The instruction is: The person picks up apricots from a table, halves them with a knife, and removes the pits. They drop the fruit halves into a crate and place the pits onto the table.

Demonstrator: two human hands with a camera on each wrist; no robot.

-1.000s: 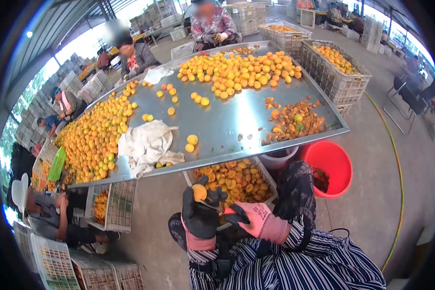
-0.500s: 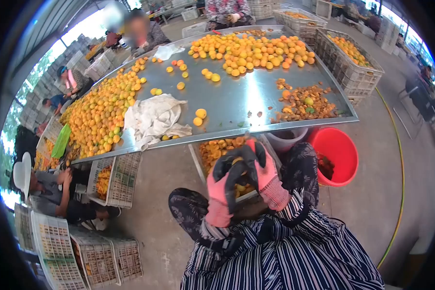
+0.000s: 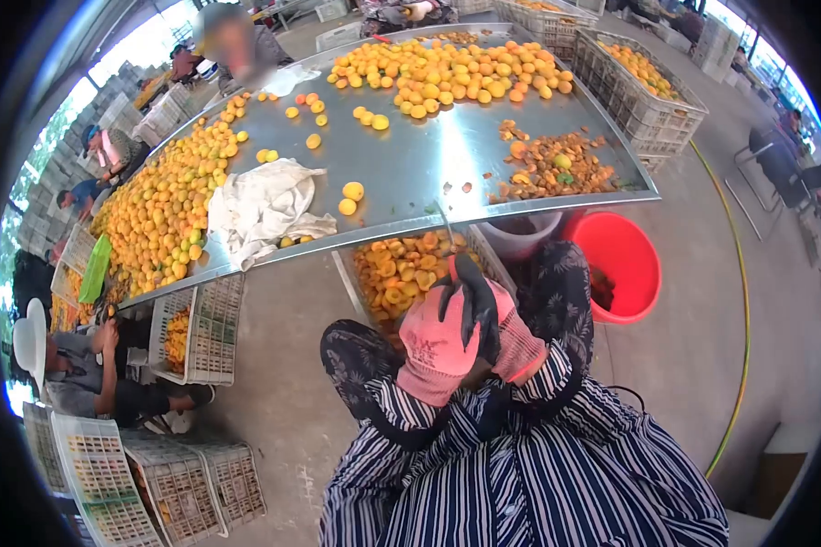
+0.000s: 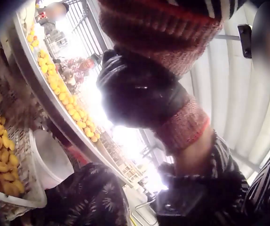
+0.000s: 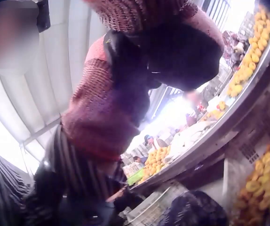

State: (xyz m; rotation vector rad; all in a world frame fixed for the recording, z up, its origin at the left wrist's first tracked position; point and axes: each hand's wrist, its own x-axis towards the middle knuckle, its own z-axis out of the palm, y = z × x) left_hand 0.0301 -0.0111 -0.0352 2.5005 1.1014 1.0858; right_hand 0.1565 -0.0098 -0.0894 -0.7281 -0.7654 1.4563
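Pressed together above lap: left hand, right hand; contents hidden, cannot tell grip. Probably best: keep over crate, drop pieces among fruit halves, stay clear of worktop edge.

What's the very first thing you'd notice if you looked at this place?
The big shiny metal table, heaped with orange-yellow fruit at its far end and along its left side. Next, the bright red bucket on the floor by the table's near right corner. Close up, the person's left hand and right hand, in pink-and-black gloves, are pressed together near a crate of cut fruit.
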